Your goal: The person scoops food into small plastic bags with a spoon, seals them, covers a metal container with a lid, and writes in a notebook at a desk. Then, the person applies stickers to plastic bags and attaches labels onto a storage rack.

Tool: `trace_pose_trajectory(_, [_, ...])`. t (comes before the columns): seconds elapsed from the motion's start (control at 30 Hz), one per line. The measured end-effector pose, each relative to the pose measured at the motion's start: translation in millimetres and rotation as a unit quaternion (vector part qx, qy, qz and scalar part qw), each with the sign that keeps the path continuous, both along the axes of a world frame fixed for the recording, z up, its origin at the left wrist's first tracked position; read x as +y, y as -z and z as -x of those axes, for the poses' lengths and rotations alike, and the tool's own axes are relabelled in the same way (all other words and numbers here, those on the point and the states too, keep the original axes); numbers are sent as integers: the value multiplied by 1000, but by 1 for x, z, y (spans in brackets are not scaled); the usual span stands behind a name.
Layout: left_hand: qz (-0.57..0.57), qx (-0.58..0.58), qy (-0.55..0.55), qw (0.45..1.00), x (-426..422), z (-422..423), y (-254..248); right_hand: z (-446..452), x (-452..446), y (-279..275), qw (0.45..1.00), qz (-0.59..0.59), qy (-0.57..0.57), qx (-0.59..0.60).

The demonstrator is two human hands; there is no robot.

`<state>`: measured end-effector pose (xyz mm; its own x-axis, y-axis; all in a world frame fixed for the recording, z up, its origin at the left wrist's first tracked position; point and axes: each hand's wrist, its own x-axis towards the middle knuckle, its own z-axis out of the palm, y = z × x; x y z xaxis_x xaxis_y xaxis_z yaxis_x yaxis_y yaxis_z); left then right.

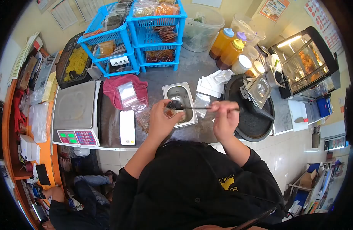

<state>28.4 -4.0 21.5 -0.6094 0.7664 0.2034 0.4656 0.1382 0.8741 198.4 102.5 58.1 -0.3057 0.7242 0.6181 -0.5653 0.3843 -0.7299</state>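
Observation:
My right hand is closed round the thin handle of a black spoon, held level across the metal pan. The spoon's bowl is beside the fingertips of my left hand. The thumb and fingers of that hand curl round what looks like a small clear plastic bag with something reddish-orange in it; my fingers partly cover it. Beneath both lies a rectangular steel pan, whose contents are mostly hidden. Several small zip bags lie on a pink cloth to the left.
A digital scale and a white-screened phone are at left. Blue stacked baskets stand behind. Sauce bottles, white napkins, a round black tray and a lit display case are at right. Another person's leg shows lower left.

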Motion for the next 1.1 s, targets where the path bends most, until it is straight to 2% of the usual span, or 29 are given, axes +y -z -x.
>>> trace_pose_trajectory(0.03, [-22, -24, 8, 999, 1, 1, 4, 2, 3, 6, 993, 115, 9, 20])
trace_pose_trajectory(0.07, [-42, -48, 17, 998, 1, 3, 9, 1, 11, 11, 988, 153, 13, 19])
trace_pose_trajectory(0.1, [-62, -73, 25, 995, 0, 5, 8, 1, 14, 16, 985, 173, 16, 13])
trace_pose_trajectory(0.17, [-85, -200, 66, 974, -4, 11, 3, 1, 18, 25, 977, 211, 24, 0])
trace_pose_trajectory(0.2, [-104, -262, 83, 956, -6, 15, -3, 1, 18, 30, 973, 222, 39, -56])
trace_pose_trajectory(0.27, [-143, -365, 107, 914, -10, 24, -5, 0, 16, 58, 976, 166, 23, -140])
trace_pose_trajectory(0.3, [-170, -437, 129, 874, -12, 28, -5, 2, 14, 62, 974, 137, 13, -182])
trace_pose_trajectory(0.37, [-217, -570, 171, 774, -16, 34, -5, 0, 8, 65, 955, -5, -34, -295])
trace_pose_trajectory(0.4, [-229, -593, 198, 747, -16, 34, -7, 1, 5, 59, 933, -77, -57, -347])
trace_pose_trajectory(0.47, [-248, -636, 251, 686, -18, 33, -12, 7, -2, 46, 938, -39, -62, -340])
trace_pose_trajectory(0.5, [-250, -638, 274, 675, -17, 31, -12, 12, -5, 41, 939, -21, -63, -336])
trace_pose_trajectory(0.53, [-252, -640, 298, 662, -15, 28, -11, 19, -9, 39, 939, 76, -79, -327])
trace_pose_trajectory(0.57, [-254, -641, 321, 649, -13, 25, -11, 21, -11, 31, 924, 79, -118, -356])
trace_pose_trajectory(0.63, [-239, -615, 340, 670, -11, 21, -13, 26, -18, -2, 887, 84, -197, -409])
trace_pose_trajectory(0.7, [-217, -597, 352, 688, -10, 20, -14, 29, -21, 4, 890, 77, -180, -412])
trace_pose_trajectory(0.73, [-211, -614, 320, 690, -10, 15, -16, 30, -23, 7, 895, 90, -166, -405])
trace_pose_trajectory(0.83, [-129, -439, 272, 847, -15, 10, -19, 33, -24, 5, 922, 75, -109, -364])
trace_pose_trajectory(0.93, [-56, -389, 210, 895, -15, 8, -15, 33, -23, -4, 925, 54, -92, -366])
trace_pose_trajectory(1.03, [-120, -373, 223, 893, -16, 6, -15, 31, -19, 1, 921, 64, -95, -373])
trace_pose_trajectory(1.1, [-138, -424, 206, 871, -17, 9, -14, 30, -16, 5, 915, 66, -102, -386])
